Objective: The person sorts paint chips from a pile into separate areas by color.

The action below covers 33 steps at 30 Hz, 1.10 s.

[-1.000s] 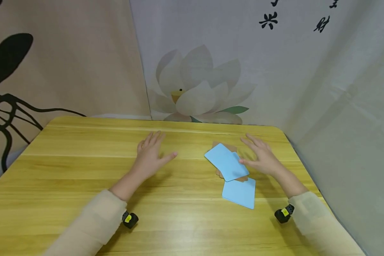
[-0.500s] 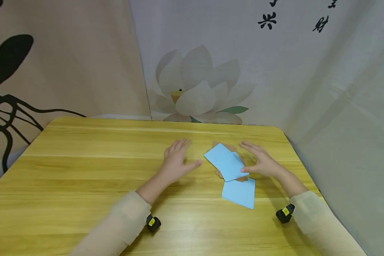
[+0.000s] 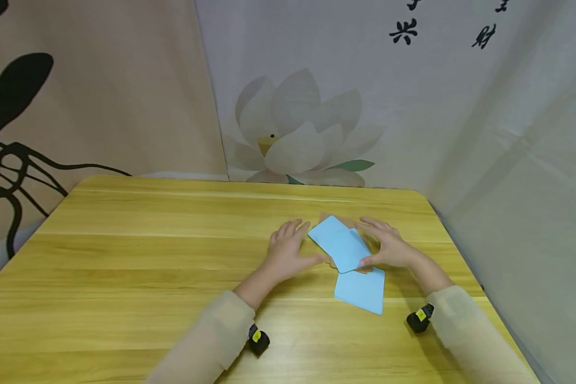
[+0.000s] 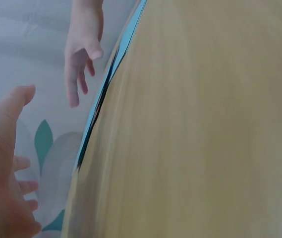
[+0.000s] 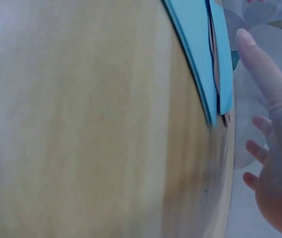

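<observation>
Several light blue cards (image 3: 341,246) with rounded corners lie loosely heaped with brown cards (image 3: 348,221) right of centre in the head view. Lower blue cards (image 3: 362,293) stick out of the heap toward the person. My left hand (image 3: 290,253) is just left of the heap, thumb spread from the fingers. On the other side my right hand (image 3: 386,246) has its thumb over the blue cards' right corner; whether it touches cannot be told. Both wrist views show parted fingers holding nothing, and the cards' thin edges (image 5: 195,54) appear beside the right hand (image 5: 274,129).
The heap lies on a yellow wood-grain table (image 3: 139,266). Behind it hangs a pale cloth (image 3: 307,42) printed with a lotus and black characters. A light cloth (image 3: 533,176) also runs along the table's right side. Each wrist carries a small black camera (image 3: 258,340).
My left hand has moved right across the table, up to the heap's left side. My right hand has shifted only slightly, its fingertips lower. The cards look unmoved.
</observation>
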### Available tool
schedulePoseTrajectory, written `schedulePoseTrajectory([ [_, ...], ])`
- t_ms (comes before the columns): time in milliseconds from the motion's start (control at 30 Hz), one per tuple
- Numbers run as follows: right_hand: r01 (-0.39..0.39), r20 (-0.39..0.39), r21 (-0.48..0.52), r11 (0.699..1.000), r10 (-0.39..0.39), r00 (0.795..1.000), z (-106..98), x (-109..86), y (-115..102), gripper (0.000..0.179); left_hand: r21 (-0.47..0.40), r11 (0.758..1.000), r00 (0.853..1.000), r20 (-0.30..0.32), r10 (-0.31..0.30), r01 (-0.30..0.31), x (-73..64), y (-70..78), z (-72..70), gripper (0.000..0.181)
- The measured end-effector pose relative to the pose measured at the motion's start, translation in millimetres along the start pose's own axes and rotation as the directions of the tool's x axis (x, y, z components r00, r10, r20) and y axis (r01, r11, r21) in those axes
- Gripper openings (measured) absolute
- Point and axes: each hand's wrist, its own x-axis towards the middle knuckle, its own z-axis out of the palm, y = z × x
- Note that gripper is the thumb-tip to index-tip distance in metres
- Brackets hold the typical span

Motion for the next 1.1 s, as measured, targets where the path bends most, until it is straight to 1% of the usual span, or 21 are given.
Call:
schedulePoseTrajectory([
  [233,-0.015,0.023,0.011,1.0,0.015,1.0,6,-0.1,6,0.101,0.009,1.0,0.998,0.057,-0.001,0.001,3.8,11.4,15.4,0.09],
  [367,-0.033,0.038,0.007,0.999,0.032,0.999,8,0.4,9,0.103,0.048,0.999,0.997,0.082,0.002,-0.006,6.5,17.9,23.7,0.094],
  [467,-0.043,0.05,0.013,0.999,0.043,0.998,8,0.5,10,0.104,0.076,0.997,0.995,0.104,0.003,-0.011,8.9,21.1,30.5,0.099],
  [567,-0.046,0.066,0.022,0.999,0.045,0.997,9,0.4,9,0.105,0.105,0.994,0.992,0.13,0.002,-0.016,11.2,23.6,36.5,0.101],
  [700,-0.043,0.081,0.031,0.999,0.04,0.996,9,0.8,8,0.105,0.133,0.991,0.987,0.158,-0.018,-0.003,12.9,26.4,41.4,0.102],
  [867,-0.042,0.096,0.033,0.999,0.039,0.995,10,1.1,8,0.104,0.166,0.986,0.985,0.167,-0.048,0.02,15.1,28.3,45.7,0.103],
  [1033,-0.041,0.093,0.028,0.999,0.038,0.995,10,1.2,8,0.103,0.206,0.978,0.986,0.158,-0.051,0.017,16.9,29.2,49.6,0.102],
  [1100,-0.034,0.085,0.022,0.999,0.033,0.996,11,1.4,8,0.102,0.217,0.976,0.988,0.145,-0.05,0.018,17.3,28.8,50.6,0.101],
])
